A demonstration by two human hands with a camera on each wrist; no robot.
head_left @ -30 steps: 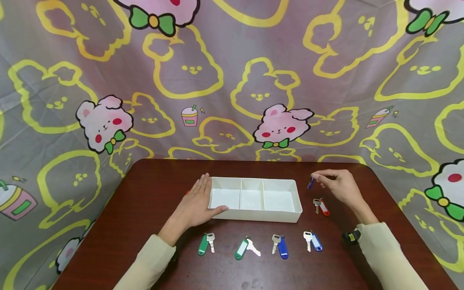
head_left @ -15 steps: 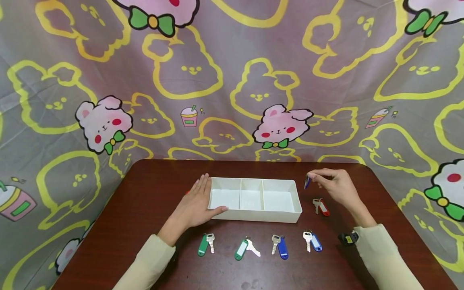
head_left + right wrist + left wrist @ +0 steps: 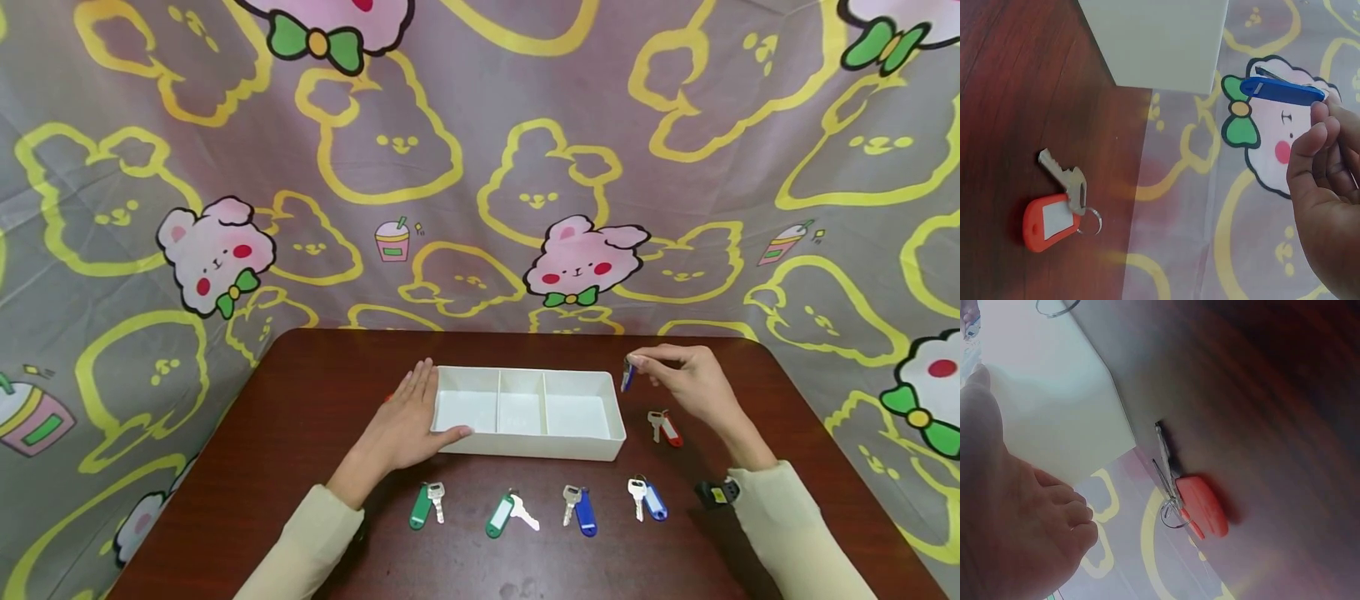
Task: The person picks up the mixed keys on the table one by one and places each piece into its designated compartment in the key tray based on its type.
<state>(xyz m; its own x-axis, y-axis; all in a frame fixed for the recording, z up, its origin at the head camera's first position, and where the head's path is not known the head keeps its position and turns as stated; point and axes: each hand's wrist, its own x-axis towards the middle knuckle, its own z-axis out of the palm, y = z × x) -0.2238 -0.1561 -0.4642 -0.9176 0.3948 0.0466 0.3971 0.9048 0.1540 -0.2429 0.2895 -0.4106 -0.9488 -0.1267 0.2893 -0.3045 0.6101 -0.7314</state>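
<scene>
My right hand (image 3: 697, 383) pinches a key with a blue tag (image 3: 627, 374) by its upper end, so it hangs just right of the white three-section tray (image 3: 525, 446). In the right wrist view the blue tag (image 3: 1282, 91) points away from the fingertips, its key partly hidden behind it. My left hand (image 3: 405, 421) lies against the tray's left end with straight fingers, thumb at the front rim. The tray's sections hold nothing visible. Below the right hand lies a key with a red tag (image 3: 670, 430).
Along the front lie two green-tagged keys, the left one (image 3: 422, 506) and another (image 3: 500, 516), then two blue-tagged keys, one (image 3: 585, 512) and a farther right one (image 3: 655, 502). Another red-tagged key (image 3: 1200, 506) rests left of the tray. A patterned cloth (image 3: 465, 167) hangs behind the table.
My right hand has moved left with the blue-tagged key, closer to the tray's right end. The left hand and the tray have stayed in place.
</scene>
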